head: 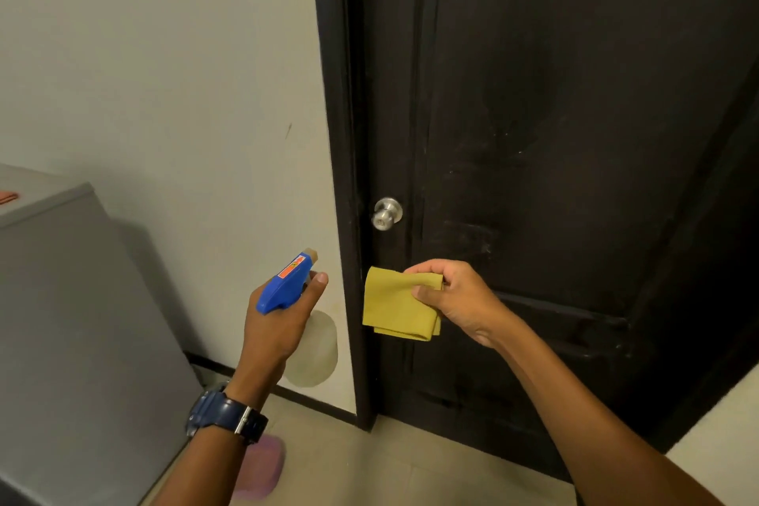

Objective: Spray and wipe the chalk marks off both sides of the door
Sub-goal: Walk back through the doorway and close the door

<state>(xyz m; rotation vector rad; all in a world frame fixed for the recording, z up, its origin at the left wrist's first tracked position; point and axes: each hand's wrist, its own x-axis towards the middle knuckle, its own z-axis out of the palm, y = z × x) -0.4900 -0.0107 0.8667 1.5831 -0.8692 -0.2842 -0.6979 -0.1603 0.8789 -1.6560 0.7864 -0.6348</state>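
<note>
The black door [575, 136] is shut, and this side looks partly cleaned — only faint white chalk marks [472, 234] show near the silver knob [387, 214], with some pale smears higher up. So I think a bit more wiping is needed here, and the other side cannot be seen at all. The left hand [283, 312] is wrapped around the spray bottle [287, 283], one finger up by the trigger, nozzle pointing up toward the door. The right hand [456, 300] pinches a folded yellow cloth [394, 308] just below the knob — held close to the door, but I cannot tell if it touches.
</note>
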